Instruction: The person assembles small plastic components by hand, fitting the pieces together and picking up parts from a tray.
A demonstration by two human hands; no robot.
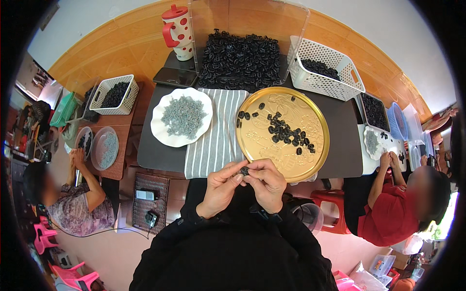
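Between the fingertips of both hands sits a small black plastic piece (244, 170). My left hand (221, 188) pinches it from one side, and my right hand (266, 184) grips it from the other, just in front of the table edge. Beyond them a round gold tray (257, 145) carries several loose black pieces (286, 133). To its left lies a grey striped cloth (213, 150). A white scalloped plate (160, 128) heaped with small grey screw-like pieces (184, 118) stands farther left. Fingers hide part of the held piece.
A clear bin (192, 43) full of black pieces stands at the back, with a white perforated basket (310, 80) on its right. A spotted tumbler (182, 36) and a dark phone (174, 76) are back left. Co-workers sit at left (82, 203) and right (393, 208).
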